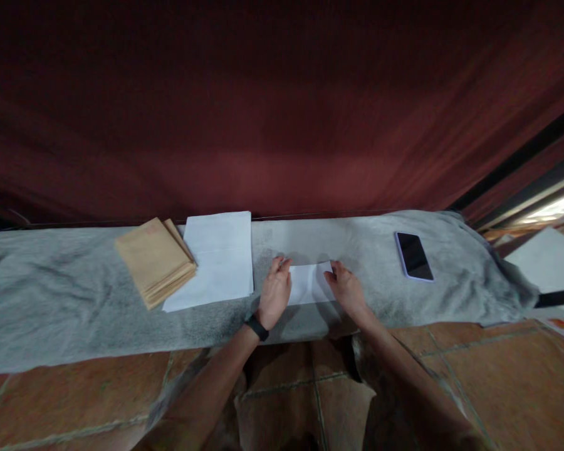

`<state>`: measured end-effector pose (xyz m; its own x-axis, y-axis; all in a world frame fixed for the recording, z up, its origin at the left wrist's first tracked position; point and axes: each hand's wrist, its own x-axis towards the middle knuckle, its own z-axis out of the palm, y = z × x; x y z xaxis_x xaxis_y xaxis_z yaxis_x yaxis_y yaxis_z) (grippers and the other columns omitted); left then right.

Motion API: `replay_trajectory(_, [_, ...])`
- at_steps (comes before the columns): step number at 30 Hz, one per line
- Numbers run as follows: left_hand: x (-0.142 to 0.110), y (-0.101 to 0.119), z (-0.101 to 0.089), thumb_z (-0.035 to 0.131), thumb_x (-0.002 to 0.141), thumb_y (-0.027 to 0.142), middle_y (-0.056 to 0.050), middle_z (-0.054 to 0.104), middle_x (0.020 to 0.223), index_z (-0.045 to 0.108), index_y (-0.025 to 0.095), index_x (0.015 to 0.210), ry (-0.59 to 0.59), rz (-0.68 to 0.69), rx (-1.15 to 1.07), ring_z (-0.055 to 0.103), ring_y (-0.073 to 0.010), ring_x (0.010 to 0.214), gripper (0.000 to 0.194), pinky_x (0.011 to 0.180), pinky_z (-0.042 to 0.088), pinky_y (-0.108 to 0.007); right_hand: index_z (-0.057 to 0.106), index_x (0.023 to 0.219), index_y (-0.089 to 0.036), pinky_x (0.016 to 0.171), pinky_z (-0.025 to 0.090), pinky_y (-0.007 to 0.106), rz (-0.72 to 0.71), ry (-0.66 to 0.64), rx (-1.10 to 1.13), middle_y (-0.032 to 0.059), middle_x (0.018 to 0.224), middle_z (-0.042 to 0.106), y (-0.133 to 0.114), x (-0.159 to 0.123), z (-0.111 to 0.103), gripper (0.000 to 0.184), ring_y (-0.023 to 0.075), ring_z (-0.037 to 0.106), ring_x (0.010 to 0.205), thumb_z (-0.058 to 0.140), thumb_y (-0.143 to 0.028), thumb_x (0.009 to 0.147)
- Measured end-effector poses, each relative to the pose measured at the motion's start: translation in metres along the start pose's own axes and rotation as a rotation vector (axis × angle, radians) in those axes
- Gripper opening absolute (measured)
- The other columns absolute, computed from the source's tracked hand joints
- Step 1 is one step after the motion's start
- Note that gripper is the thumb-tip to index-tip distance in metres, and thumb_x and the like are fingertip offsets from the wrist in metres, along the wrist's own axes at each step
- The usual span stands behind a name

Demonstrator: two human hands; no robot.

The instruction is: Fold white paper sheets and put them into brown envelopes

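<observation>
A small white sheet of paper [305, 285], perhaps folded, lies low over the grey cloth between my two hands. My left hand [276, 289], with a black band on its wrist, grips the sheet's left edge, fingers curled at the upper corner. On the other side my right hand [346, 287] pinches the right edge, thumb on top of the paper. Left of my hands is a stack of larger white paper [220, 257]. A pile of brown envelopes [155, 257] overlaps that stack's left side.
Grey cloth [89, 313] covers the long, narrow surface. A phone [414, 255] with a pale purple edge lies to the right. Behind rises a dark red fabric-like wall [282, 144]. Tiled floor [512, 369] shows in front, and a white panel [548, 260] stands far right.
</observation>
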<state>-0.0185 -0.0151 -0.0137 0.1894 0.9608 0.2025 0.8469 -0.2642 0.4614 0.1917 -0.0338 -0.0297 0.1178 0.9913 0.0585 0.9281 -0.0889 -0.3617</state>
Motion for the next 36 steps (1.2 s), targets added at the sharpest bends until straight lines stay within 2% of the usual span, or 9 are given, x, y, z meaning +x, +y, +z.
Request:
replay_trajectory(3, [-0.01, 0.01, 0.006, 0.04, 0.097, 0.017, -0.015, 0.046, 0.155, 0.057, 0.017, 0.137, -0.009, 0.092, 0.149, 0.051, -0.0303, 0.136, 0.043, 0.113, 0.044, -0.05, 0.054, 0.135, -0.016, 0.084, 0.051, 0.037, -0.034, 0.075, -0.033, 0.0147, 0.112, 0.071, -0.001, -0.005, -0.001, 0.039, 0.0284, 0.068, 0.099, 0.044, -0.031, 0.1])
replay_trajectory(6, [-0.021, 0.02, 0.017, 0.039, 0.101, 0.03, -0.015, 0.037, 0.162, 0.046, 0.016, 0.147, -0.042, 0.201, 0.166, 0.037, -0.0305, 0.148, 0.048, 0.12, 0.034, -0.054, 0.047, 0.145, -0.014, 0.099, 0.049, 0.046, -0.162, 0.15, 0.02, 0.0191, 0.127, 0.065, -0.006, -0.006, -0.001, 0.049, 0.0321, 0.061, 0.117, 0.042, -0.032, 0.101])
replay_trajectory(8, [-0.027, 0.025, 0.023, 0.04, 0.101, 0.034, -0.017, 0.035, 0.162, 0.04, 0.012, 0.151, -0.069, 0.237, 0.184, 0.03, -0.0306, 0.152, 0.054, 0.123, 0.028, -0.055, 0.043, 0.15, -0.015, 0.109, 0.044, 0.047, -0.289, 0.127, 0.099, 0.0176, 0.139, 0.059, -0.014, -0.007, 0.002, 0.051, 0.0292, 0.054, 0.13, 0.037, -0.034, 0.104])
replay_trajectory(10, [-0.031, 0.026, 0.028, 0.039, 0.101, 0.033, -0.019, 0.035, 0.162, 0.036, 0.009, 0.153, -0.099, 0.263, 0.208, 0.027, -0.0299, 0.153, 0.058, 0.124, 0.025, -0.055, 0.04, 0.153, -0.016, 0.116, 0.04, 0.043, -0.394, 0.06, 0.145, 0.0135, 0.15, 0.053, -0.022, -0.011, 0.008, 0.053, 0.0232, 0.046, 0.14, 0.03, -0.037, 0.106])
replay_trajectory(13, [-0.033, 0.022, 0.03, 0.038, 0.1, 0.027, -0.018, 0.036, 0.162, 0.032, 0.008, 0.155, -0.124, 0.296, 0.232, 0.026, -0.0274, 0.154, 0.059, 0.126, 0.022, -0.052, 0.036, 0.156, -0.015, 0.124, 0.029, 0.042, -0.475, -0.013, 0.079, 0.0108, 0.158, 0.045, -0.029, -0.018, 0.019, 0.055, 0.0199, 0.037, 0.148, 0.025, -0.04, 0.108])
replay_trajectory(16, [-0.034, 0.017, 0.027, 0.038, 0.1, 0.031, -0.017, 0.037, 0.162, 0.033, 0.008, 0.155, -0.123, 0.296, 0.237, 0.026, -0.0261, 0.154, 0.059, 0.126, 0.021, -0.051, 0.035, 0.157, -0.013, 0.125, 0.023, 0.045, -0.458, 0.01, -0.03, 0.0121, 0.161, 0.04, -0.025, -0.024, 0.024, 0.056, 0.0212, 0.032, 0.151, 0.024, -0.038, 0.108])
replay_trajectory(23, [-0.042, 0.01, 0.015, 0.042, 0.1, 0.053, -0.02, 0.033, 0.163, 0.036, 0.007, 0.153, -0.119, 0.228, 0.243, 0.026, -0.0298, 0.153, 0.071, 0.126, 0.023, -0.05, 0.036, 0.157, -0.012, 0.123, 0.024, 0.046, -0.412, 0.087, -0.134, 0.0136, 0.161, 0.04, -0.002, -0.023, 0.023, 0.056, 0.0256, 0.034, 0.15, 0.03, -0.038, 0.107])
replay_trajectory(31, [-0.047, 0.003, 0.012, 0.039, 0.099, 0.061, -0.018, 0.03, 0.164, 0.036, 0.011, 0.155, -0.125, 0.238, 0.284, 0.025, -0.0306, 0.154, 0.075, 0.126, 0.02, -0.051, 0.033, 0.158, -0.011, 0.122, 0.025, 0.048, -0.375, 0.095, -0.168, 0.0144, 0.163, 0.035, 0.011, -0.022, 0.025, 0.06, 0.0277, 0.035, 0.148, 0.028, -0.042, 0.107])
replay_trajectory(36, [-0.048, 0.003, 0.011, 0.037, 0.101, 0.058, -0.016, 0.031, 0.164, 0.037, 0.014, 0.155, -0.124, 0.277, 0.299, 0.025, -0.0297, 0.154, 0.07, 0.126, 0.018, -0.052, 0.031, 0.158, -0.011, 0.121, 0.026, 0.05, -0.346, 0.102, -0.178, 0.0152, 0.163, 0.036, 0.017, -0.022, 0.026, 0.061, 0.0298, 0.036, 0.148, 0.027, -0.044, 0.107])
